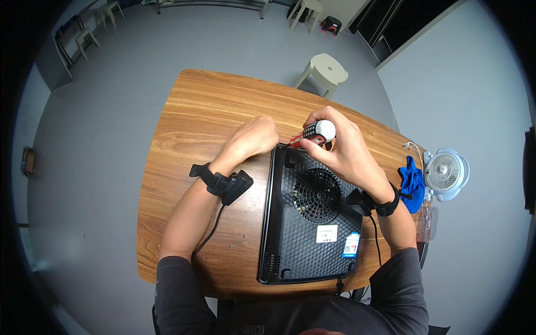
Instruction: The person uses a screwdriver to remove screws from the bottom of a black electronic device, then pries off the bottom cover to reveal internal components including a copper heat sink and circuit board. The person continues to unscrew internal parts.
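A black appliance that looks like an induction cooker (296,240) lies upside down, its round fan grille (317,195) facing up. My right hand (341,142) is closed around a screwdriver (314,132) with a red, black and white handle. The screwdriver is held over the far left corner of the cooker; its tip is hidden. Beside that corner, my left hand (257,135) rests with its fingers curled in. Whatever those fingers hold, if anything, cannot be seen. Small loose screws (232,245) lie on the wooden table (195,111), left of the cooker.
A pale blue fan (445,167) and a blue cloth (411,183) are at the table's right edge. Near them lies a white cable (413,146). A stool (328,70) stands beyond the far edge. Straps with small black devices (237,187) and cords are on both wrists.
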`<action>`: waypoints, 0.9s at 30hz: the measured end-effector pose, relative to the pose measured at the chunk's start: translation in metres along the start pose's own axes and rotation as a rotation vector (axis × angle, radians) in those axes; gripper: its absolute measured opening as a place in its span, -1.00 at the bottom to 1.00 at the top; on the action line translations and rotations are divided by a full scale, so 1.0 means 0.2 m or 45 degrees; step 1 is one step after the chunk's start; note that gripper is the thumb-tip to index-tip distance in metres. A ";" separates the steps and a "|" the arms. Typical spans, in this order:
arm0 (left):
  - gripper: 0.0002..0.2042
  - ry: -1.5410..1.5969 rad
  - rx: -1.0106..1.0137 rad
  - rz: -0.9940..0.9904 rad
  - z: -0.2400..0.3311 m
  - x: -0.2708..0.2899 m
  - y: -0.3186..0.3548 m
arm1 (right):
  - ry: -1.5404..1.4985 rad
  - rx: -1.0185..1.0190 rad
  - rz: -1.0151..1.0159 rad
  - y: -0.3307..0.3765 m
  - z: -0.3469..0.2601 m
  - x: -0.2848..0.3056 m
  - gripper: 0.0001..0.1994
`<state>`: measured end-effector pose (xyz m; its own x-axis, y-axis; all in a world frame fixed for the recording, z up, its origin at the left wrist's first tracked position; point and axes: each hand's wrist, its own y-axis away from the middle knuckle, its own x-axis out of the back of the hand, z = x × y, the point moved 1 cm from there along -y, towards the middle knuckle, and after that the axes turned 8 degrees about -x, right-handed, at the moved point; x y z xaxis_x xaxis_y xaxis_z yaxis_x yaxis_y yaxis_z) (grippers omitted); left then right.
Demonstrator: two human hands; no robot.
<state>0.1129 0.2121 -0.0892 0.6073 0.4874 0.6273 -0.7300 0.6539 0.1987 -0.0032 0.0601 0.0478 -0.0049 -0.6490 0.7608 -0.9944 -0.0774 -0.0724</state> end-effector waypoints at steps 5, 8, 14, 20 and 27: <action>-0.76 0.042 -0.089 0.040 0.06 0.02 0.04 | 0.017 0.085 -0.001 0.00 0.00 -0.01 -0.68; -0.76 0.054 -0.089 0.043 0.06 0.03 0.05 | 0.027 0.107 -0.022 0.01 -0.01 -0.01 -0.68; -0.75 -0.027 -0.041 -0.016 0.09 0.03 0.06 | 0.055 0.124 -0.027 0.02 -0.01 -0.01 -0.68; -0.73 -0.085 -0.091 0.007 0.07 0.01 0.05 | 0.062 0.132 -0.050 0.03 -0.01 -0.01 -0.68; -0.71 -0.019 -0.076 -0.018 0.04 0.00 0.03 | 0.081 0.138 -0.076 0.02 0.00 0.00 -0.67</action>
<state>0.1060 0.2112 -0.0810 0.6124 0.4695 0.6360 -0.7011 0.6943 0.1625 -0.0070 0.0603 0.0474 0.0436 -0.5917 0.8049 -0.9759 -0.1976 -0.0924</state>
